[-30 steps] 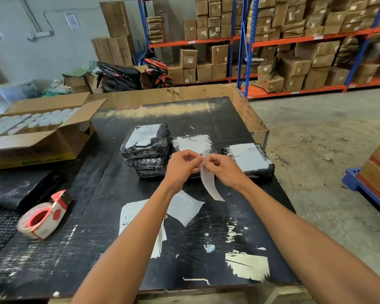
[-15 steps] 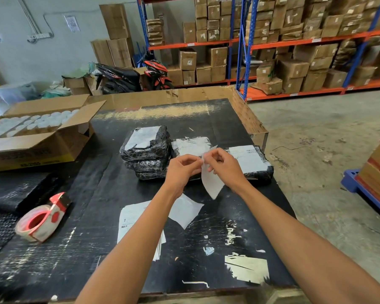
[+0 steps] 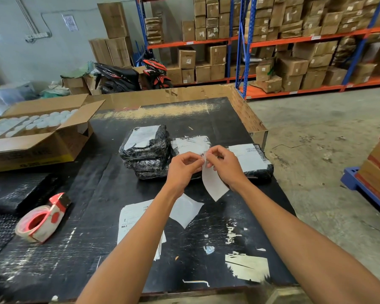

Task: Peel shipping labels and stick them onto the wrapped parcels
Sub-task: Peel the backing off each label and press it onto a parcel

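Observation:
Both hands meet above the black table (image 3: 206, 113). My left hand (image 3: 183, 166) and my right hand (image 3: 225, 165) pinch the top corner of a white shipping label (image 3: 213, 185), which hangs down between them. Behind the hands stand black-wrapped parcels: a stack on the left (image 3: 146, 150), a middle parcel (image 3: 192, 143) partly hidden by my fingers, and a flat one on the right (image 3: 253, 160). Each shows a white label on top. A pile of label sheets (image 3: 134, 218) and a loose white backing sheet (image 3: 188, 210) lie under my left forearm.
A red and white tape dispenser (image 3: 43, 218) sits at the left of the table. An open cardboard box of white lids (image 3: 31, 132) stands at the far left. Paper scraps (image 3: 247, 267) stick to the table's near right. Shelves of cartons and a motorbike (image 3: 130, 76) are behind.
The hanging label has shifted a little in my fingers, its lower end swinging toward the right. Both hands stay together at its top corner.

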### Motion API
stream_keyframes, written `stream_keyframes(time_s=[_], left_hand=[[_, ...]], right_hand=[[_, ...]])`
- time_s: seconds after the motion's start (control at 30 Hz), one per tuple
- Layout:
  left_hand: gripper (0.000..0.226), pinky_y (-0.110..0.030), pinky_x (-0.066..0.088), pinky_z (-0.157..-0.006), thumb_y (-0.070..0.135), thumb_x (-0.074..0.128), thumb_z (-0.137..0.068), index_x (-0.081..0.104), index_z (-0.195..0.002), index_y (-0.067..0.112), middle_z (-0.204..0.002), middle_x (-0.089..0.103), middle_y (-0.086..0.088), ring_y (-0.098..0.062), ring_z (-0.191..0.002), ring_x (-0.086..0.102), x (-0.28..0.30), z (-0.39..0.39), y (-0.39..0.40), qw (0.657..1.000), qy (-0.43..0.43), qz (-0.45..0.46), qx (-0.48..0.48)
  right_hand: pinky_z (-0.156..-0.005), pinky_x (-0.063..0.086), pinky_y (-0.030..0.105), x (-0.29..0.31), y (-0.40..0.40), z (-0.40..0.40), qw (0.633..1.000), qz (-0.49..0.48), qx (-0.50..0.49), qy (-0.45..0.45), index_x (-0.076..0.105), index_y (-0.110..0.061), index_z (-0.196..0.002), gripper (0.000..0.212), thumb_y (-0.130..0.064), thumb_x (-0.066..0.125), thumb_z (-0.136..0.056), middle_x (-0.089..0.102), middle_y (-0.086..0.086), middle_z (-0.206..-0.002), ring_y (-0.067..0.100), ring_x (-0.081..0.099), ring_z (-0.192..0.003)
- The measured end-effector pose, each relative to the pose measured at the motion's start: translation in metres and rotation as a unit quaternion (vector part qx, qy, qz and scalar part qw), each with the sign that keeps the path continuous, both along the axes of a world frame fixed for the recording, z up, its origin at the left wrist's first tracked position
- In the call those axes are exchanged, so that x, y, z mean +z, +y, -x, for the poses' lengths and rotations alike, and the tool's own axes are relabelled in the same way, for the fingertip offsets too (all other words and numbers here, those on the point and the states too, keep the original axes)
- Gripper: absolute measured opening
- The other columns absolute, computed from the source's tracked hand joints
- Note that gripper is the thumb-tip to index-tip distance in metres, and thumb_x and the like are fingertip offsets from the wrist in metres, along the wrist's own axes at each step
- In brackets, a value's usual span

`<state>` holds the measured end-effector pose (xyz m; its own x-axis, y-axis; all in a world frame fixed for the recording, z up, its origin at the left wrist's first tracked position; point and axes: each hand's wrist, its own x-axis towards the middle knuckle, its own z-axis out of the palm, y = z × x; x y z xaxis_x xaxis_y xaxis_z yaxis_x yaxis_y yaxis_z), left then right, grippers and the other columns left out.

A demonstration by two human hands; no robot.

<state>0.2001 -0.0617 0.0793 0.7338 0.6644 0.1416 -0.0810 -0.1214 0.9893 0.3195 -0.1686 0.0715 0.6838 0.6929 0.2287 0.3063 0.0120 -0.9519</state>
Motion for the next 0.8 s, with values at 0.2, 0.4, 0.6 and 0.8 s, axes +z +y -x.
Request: stream_keyframes(time_s=[0.2, 0.4, 0.6, 0.8], left_hand=[[0.010, -0.038, 0.060, -0.087, -0.003, 0.066, -0.090, 0.068, -0.086, 0.006, -0.090, 0.070, -0.015, -0.029, -0.090, 0.070, 0.005, -0.001, -0.006, 0.985, -0.058, 0.159, -0.015], [0.021, -0.034, 0.060, -0.084, 0.022, 0.056, -0.096, 0.068, -0.103, 0.006, -0.099, 0.074, -0.017, -0.024, -0.088, 0.073, 0.014, -0.001, -0.005, 0.960, -0.060, 0.257, -0.090], [0.013, -0.032, 0.062, -0.070, 0.014, 0.067, -0.095, 0.066, -0.089, 0.003, -0.078, 0.076, -0.012, -0.019, -0.066, 0.073, 0.012, -0.006, 0.001, 0.982, 0.006, 0.188, -0.028], [0.012, -0.031, 0.062, -0.069, 0.000, 0.058, -0.095, 0.065, -0.086, -0.001, -0.090, 0.072, -0.018, -0.024, -0.077, 0.074, 0.009, -0.005, 0.003, 0.990, 0.048, 0.134, -0.004]], right_hand=[[-0.070, 0.047, 0.026, -0.004, 0.002, 0.001, 0.997, 0.021, -0.049, 0.056, 0.057, -0.017, -0.092, 0.010, -0.021, 0.052, -0.099, 0.074, -0.004, -0.075, 0.000, 0.063, -0.067], [-0.072, 0.047, 0.028, 0.002, -0.001, 0.002, 0.999, 0.000, -0.020, 0.027, 0.054, -0.023, -0.089, 0.016, -0.014, 0.067, -0.090, 0.066, 0.000, -0.092, 0.012, 0.060, -0.080], [-0.068, 0.048, 0.016, -0.001, -0.005, -0.001, 0.997, 0.029, 0.040, -0.051, 0.061, -0.029, -0.095, 0.026, -0.009, 0.069, -0.081, 0.064, -0.003, -0.091, 0.000, 0.056, -0.071], [-0.063, 0.043, 0.021, -0.004, -0.004, -0.002, 0.995, 0.073, 0.028, -0.066, 0.061, -0.030, -0.095, 0.031, -0.008, 0.072, -0.076, 0.060, -0.002, -0.081, 0.001, 0.053, -0.066]])
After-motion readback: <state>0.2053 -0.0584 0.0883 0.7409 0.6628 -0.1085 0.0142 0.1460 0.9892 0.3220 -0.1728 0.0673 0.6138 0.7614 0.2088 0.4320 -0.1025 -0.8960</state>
